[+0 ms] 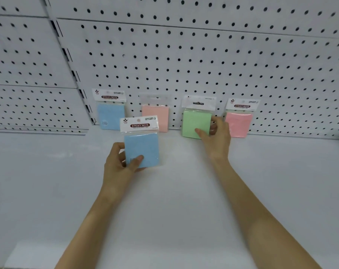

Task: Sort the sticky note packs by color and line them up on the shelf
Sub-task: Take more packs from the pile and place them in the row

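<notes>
A person's two bare hands work well apart at a white shelf [184, 200] backed by white pegboard [184, 55], each clamped on its own pack of sticky notes. The left hand [120, 164] holds a blue pack [142, 148] upright in front of the row, thumb pressed on the lower front face and fingers curled behind the left edge; the pack's white header card, printed "STICKY NOTE", faces the camera and in this view overlaps the lower left corner of a peach pack [158, 116]. The right hand [216, 138] reaches farther back and grips a green pack [194, 123], thumb on its front face and fingers wrapped round its right edge, the pack standing at the rear of the shelf with its header against the pegboard. Four packs stand along the back of the shelf, leaning on the pegboard with gaps between them: from left to right, a rear blue pack [110, 116], the peach pack, the green pack and a pink pack [239, 124]. The pink pack stands just beside the right hand, and whether the fingers touch it cannot be told. The peach pack's header appears clear and unprinted; the others carry white cards. Both forearms stretch in from the lower edge of the view, over the bare front of the shelf.
</notes>
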